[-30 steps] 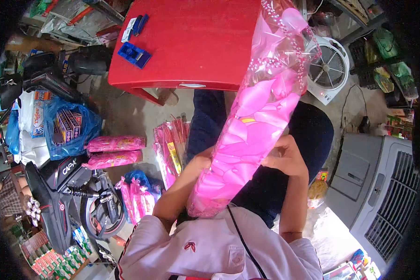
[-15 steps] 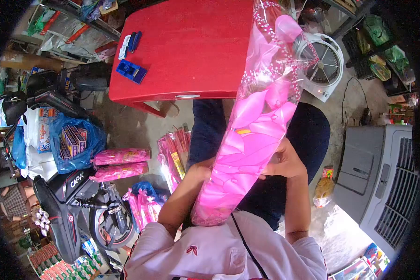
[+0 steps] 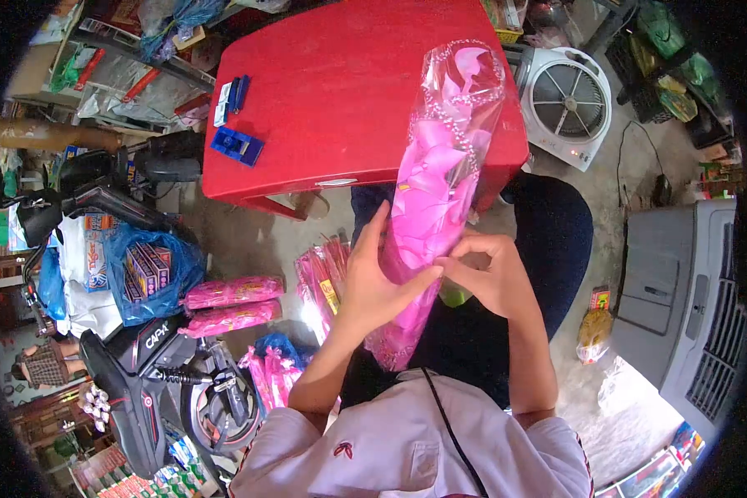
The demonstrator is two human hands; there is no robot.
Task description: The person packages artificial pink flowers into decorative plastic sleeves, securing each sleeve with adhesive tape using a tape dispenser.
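Observation:
A long bundle of pink artificial flowers (image 3: 427, 170) in a clear plastic wrapper leans from my lap up over the front edge of the red table. Strings of small pale beads show inside its upper end. My left hand (image 3: 373, 286) is wrapped around the lower middle of the bundle, with its thumb across the front. On the bundle's right edge, close to my left thumb, my right hand (image 3: 494, 274) is closed in a pinch. What sits between those fingertips is too small to make out.
On the red table (image 3: 324, 100) lie a blue tape dispenser (image 3: 237, 146) and a blue stapler-like item (image 3: 239, 93). A white fan (image 3: 568, 108) stands right of it. Pink packages (image 3: 232, 292) and a motorbike (image 3: 124, 390) are at left, a grey air cooler (image 3: 676, 290) at right.
The bundle has come down and away from my face, its top now over the table. My left hand has moved from behind it to its front. My right hand stays at its right edge.

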